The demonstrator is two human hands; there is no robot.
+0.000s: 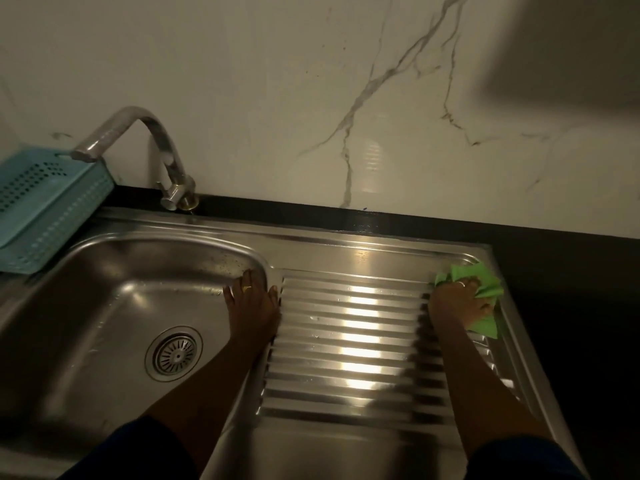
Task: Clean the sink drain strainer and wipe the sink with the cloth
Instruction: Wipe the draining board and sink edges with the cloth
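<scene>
Wiping under way: right hand (459, 301) grips cloth (485, 285) at drainboard's far right corner; left hand (252, 299) flat, unclenched on sink (104, 306) rim. Strainer (175, 353) seated in drain, looks clean. Basin likely still unwiped.

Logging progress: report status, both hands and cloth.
Left hand open, braced on basin edge. Right hand pressing green cloth on drainboard corner. Strainer seated. Nothing obstructing.

A light blue perforated basket (45, 206) is sitting at the far left on the black worktop (571, 268). A curved chrome tap (145, 147) is arching leftward beside it. Behind both, a white marble-veined wall (311, 98) is catching a faint reflection.
</scene>
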